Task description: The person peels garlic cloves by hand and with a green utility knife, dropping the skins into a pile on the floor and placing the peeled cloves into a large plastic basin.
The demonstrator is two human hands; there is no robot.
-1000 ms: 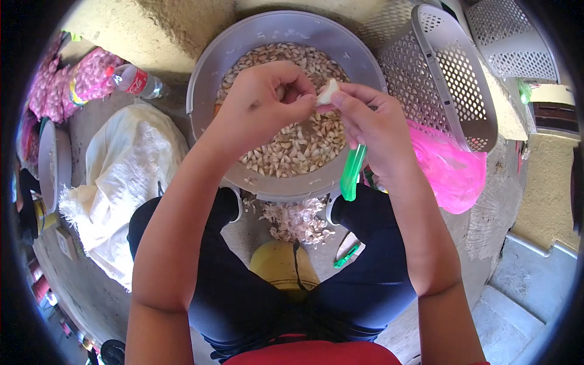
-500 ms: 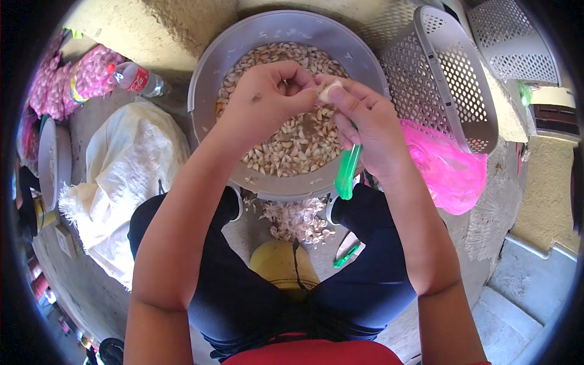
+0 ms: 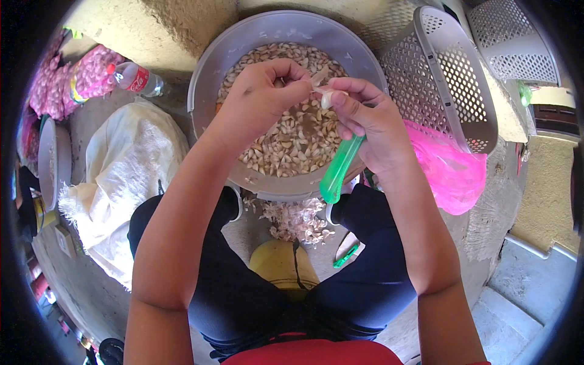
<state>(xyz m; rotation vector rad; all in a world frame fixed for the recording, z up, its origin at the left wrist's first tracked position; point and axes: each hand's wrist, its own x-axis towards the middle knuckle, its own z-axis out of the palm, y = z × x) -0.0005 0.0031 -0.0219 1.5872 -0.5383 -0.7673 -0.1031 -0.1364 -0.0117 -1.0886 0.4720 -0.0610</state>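
Over a big grey basin of garlic cloves in water, my two hands meet. My right hand pinches a pale garlic clove between thumb and forefinger. Its lower fingers also keep hold of a green-handled tool, perhaps a knife; no blade shows. My left hand is closed, thumb and forefinger pinching a thin strip of garlic skin that stretches to the clove.
Garlic peelings lie between my feet, near a yellow container and a green cutter. Perforated crates and a pink bag stand right. At left are a white sack, a cola bottle and garlic net bags.
My hands have drawn slightly apart, and a strip of skin now shows between them at the clove. The green handle has swung left and a little lower.
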